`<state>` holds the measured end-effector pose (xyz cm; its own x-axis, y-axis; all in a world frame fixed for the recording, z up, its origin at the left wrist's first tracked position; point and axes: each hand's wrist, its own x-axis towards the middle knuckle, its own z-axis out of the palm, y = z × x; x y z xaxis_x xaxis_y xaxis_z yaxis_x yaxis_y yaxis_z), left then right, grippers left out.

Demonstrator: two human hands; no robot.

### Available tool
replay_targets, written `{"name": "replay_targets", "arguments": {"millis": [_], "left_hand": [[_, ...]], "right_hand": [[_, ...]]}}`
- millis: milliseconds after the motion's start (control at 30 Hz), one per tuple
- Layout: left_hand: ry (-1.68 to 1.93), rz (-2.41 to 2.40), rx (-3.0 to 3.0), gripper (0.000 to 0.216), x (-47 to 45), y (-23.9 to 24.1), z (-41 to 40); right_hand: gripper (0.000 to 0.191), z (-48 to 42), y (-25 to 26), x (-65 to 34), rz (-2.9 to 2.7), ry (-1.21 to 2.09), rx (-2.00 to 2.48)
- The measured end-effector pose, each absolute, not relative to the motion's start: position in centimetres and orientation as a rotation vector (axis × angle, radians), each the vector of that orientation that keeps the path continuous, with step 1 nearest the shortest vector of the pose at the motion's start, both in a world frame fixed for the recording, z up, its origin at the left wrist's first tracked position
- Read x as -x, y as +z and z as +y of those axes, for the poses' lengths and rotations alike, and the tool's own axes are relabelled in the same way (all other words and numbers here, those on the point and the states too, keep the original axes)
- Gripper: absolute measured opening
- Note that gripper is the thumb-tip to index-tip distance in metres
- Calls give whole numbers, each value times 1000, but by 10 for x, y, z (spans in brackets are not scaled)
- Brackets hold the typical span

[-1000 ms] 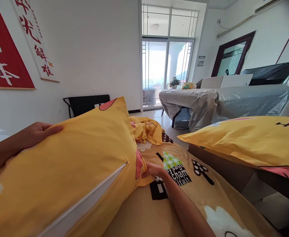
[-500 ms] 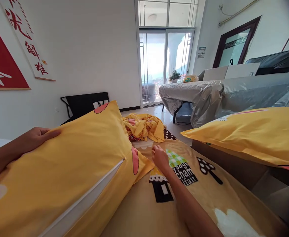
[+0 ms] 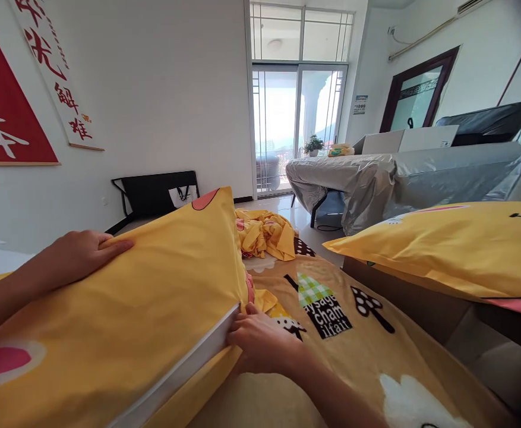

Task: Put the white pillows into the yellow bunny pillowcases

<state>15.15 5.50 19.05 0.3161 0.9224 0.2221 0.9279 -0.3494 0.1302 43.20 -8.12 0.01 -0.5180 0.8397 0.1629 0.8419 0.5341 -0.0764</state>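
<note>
A yellow pillowcase (image 3: pixel 166 279) with pink patches lies across the left and front, with a white pillow (image 3: pixel 184 365) showing through the long slit along its near side. My left hand (image 3: pixel 86 252) grips the pillowcase's upper edge, thumb on the front face and the other fingers partly hidden behind. At the far end of the slit, my right hand (image 3: pixel 267 342) has its fingers closed on the pillowcase's edge, close to the corner. Just beyond is a crumpled heap of yellow cloth (image 3: pixel 269 235).
A tan printed blanket (image 3: pixel 331 362) spreads under the pillow. On the right, another yellow pillow (image 3: pixel 456 249) lies on a brown box (image 3: pixel 403 297). Farther back stand a table under a silvery cover (image 3: pixel 358 178), a black chair (image 3: pixel 153 190) and a sliding glass door (image 3: pixel 298 125).
My right hand has come down and left from above the blanket onto the pillowcase's slit and closed on its edge. The left hand and the pillowcase have shifted slightly right in view.
</note>
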Motion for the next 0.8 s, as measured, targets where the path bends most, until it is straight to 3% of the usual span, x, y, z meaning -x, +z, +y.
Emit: {"name": "replay_targets", "arguments": {"millis": [100,200,300,400,567,700,800], "left_hand": [[-198,-1662,2295,59,-163,198,37],[-373,-1199,2056,48,-188,184,4],[-535,-368,2169,29,-226,138,-33],[-303,319,2508,19,-266,67,-51],[-227,240,2595,12,-294,-25,-21],[-132,-13,2566,40,-287,-43,-7],[-40,-295,2527,48,-293,-45,-15]], "right_hand": [[24,-96,4,-436,-2558,48,1596],[18,-105,-5,-437,-2521,109,1603],[16,-109,-20,-440,-2472,100,1520],[14,-109,-31,-443,-2453,26,1517],[13,-110,-37,-447,-2480,-5,1639],[15,-114,-39,-446,-2470,-75,1711],[15,-116,-38,-441,-2493,-70,1819]]}}
